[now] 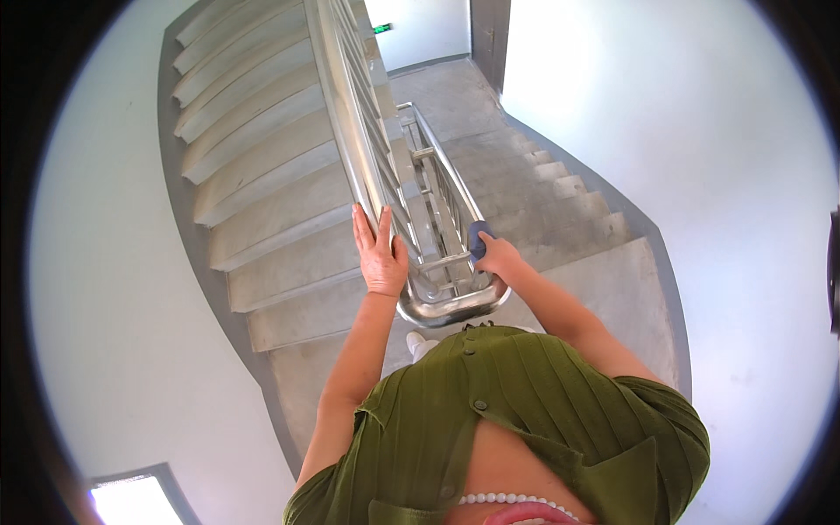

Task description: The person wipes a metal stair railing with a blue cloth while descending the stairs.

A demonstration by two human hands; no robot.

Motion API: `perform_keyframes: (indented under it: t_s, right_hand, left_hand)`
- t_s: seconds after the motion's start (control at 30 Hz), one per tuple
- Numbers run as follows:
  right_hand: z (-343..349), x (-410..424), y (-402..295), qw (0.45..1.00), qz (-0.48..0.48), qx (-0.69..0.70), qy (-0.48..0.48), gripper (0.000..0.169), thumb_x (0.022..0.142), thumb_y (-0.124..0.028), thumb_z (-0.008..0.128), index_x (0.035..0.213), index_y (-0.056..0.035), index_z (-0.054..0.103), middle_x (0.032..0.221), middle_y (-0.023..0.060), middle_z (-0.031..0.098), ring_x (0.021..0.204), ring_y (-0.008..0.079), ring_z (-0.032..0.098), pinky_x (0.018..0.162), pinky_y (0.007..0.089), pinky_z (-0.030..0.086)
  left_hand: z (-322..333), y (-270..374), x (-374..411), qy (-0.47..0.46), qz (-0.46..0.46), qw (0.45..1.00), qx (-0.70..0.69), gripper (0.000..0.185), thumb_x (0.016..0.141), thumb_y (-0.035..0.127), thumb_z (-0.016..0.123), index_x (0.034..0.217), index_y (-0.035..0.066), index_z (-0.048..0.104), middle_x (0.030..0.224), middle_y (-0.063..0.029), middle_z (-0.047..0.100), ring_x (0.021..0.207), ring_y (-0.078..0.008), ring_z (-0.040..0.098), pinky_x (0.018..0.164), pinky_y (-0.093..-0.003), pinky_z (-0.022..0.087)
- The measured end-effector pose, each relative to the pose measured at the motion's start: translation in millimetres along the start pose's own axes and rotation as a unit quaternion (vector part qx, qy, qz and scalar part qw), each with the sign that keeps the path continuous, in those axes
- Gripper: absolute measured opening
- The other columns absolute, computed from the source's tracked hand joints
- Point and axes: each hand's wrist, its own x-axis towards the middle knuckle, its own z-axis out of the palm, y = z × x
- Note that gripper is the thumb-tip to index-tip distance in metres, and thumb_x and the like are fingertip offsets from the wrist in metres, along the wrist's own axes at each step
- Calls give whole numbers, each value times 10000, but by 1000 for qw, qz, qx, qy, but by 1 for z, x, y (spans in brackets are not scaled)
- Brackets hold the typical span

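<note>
A polished metal stair handrail [459,308] bends in a U before me, joining an upward run on the left with a downward run on the right. My left hand [384,262] lies flat on the left run, its fingers apart and pointing up along the rail. On the right run, my right hand [500,254] grips a blue-grey cloth [478,241] against the rail, just beyond the bend. The cloth's underside is hidden by the rail and my fingers. Metal balusters [441,197] stand below the rails.
Concrete steps [282,216] climb on the left; others [558,190] descend on the right to a lower landing [440,92] with a dark door [489,39]. White walls [735,230] with grey skirting enclose the stairwell. A bright window [134,502] is at the lower left.
</note>
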Motion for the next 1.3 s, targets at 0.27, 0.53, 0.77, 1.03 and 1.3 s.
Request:
perform_keyframes:
  t_s: [0.27,0.53,0.77,1.03,1.3]
  right_hand:
    - [-8,-5,1,999,2,-33,-10,1002,684,-364,779,1585,-159,391,1163,213,725,1072,388,708,924,472,576]
    - [-16,-45,23,994,-5,87,-59,1032,744,-475,704,1616,-79,320,1137,244,736,1051,406,710,930,453,549]
    - [-16,-74,23,987,26,147,-65,964,820,-509,645,1618,-73,322,1177,247,726,1088,390,705,964,426,533]
    - [-7,-111,23,993,-2,116,21,797,881,-486,591,1566,-113,432,1330,294,630,1195,466,619,1029,470,494]
    - [13,-121,15,981,1,158,113,732,867,-473,663,1504,-137,531,1282,278,638,1160,447,642,1021,468,509]
  left_hand:
    - [7,19,-2,0,-57,996,76,727,866,107,658,1555,193,441,1665,-274,227,1442,-507,371,1089,-512,481]
    - [6,24,-1,-1,-199,979,50,983,825,251,742,1649,172,211,1637,-222,322,1382,-411,503,1005,-507,535]
    - [6,22,-1,12,-214,976,46,1055,817,260,746,1662,174,121,1530,-227,447,1239,-444,596,904,-518,575]
    - [3,27,-1,-23,-246,969,9,1079,826,252,752,1666,181,78,1338,-240,540,1087,-452,634,823,-536,567]
    - [4,20,-3,-13,-243,970,-1,1087,826,269,756,1669,228,72,1286,-220,565,1057,-444,640,837,-541,555]
